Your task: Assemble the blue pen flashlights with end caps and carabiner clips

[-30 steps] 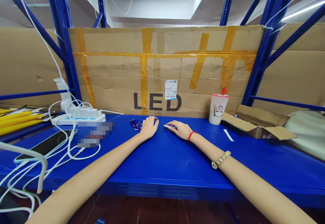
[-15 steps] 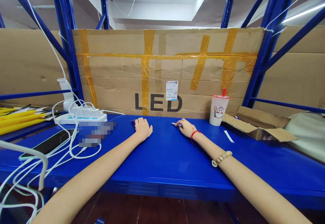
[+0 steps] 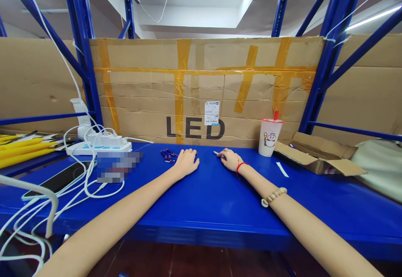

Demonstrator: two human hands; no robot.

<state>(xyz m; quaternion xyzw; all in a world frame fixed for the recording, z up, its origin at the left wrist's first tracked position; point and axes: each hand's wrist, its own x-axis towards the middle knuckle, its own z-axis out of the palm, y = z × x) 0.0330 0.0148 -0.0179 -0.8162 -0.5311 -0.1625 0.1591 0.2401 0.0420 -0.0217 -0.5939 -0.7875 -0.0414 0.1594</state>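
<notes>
R hand w/ slim item, long axis approx L–R, tip L.

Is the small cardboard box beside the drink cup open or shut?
Open. The small brown cardboard box has its flaps spread outward, exposing part of its inside; its contents are too unclear to name.
</notes>
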